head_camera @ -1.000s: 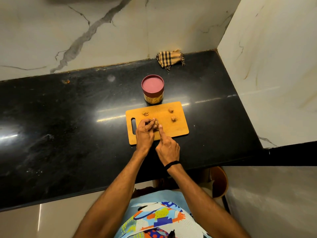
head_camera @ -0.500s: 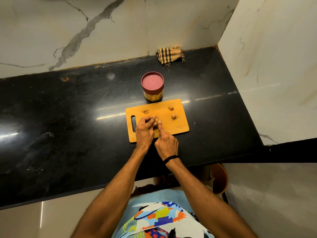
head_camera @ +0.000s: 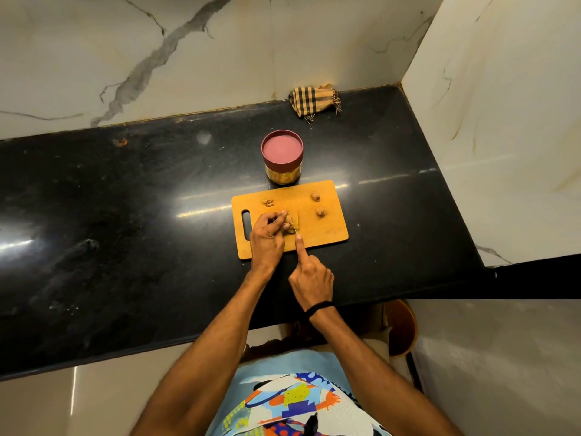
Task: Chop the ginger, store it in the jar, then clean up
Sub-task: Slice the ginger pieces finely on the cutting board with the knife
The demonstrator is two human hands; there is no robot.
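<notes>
An orange cutting board [head_camera: 327,228] lies on the black counter. My left hand [head_camera: 267,236] pinches a piece of ginger [head_camera: 287,222] on the board's left half. My right hand [head_camera: 311,275] grips a small knife [head_camera: 295,226], forefinger stretched along its back, with the blade set against the ginger. A thin cut slice lies just right of the blade. Three more ginger bits rest on the board: one at the far left [head_camera: 268,202] and two at the right [head_camera: 315,196], [head_camera: 320,211]. Behind the board stands a jar [head_camera: 282,160] with a maroon lid on.
A checked cloth [head_camera: 309,100] lies crumpled at the back of the counter by the wall corner. Marble walls close the back and right sides. A round wooden stool [head_camera: 401,328] stands below the counter's front edge at the right.
My right hand has drawn back toward the board's front edge, and a slice has come off the ginger. My left hand still holds the piece in the same spot.
</notes>
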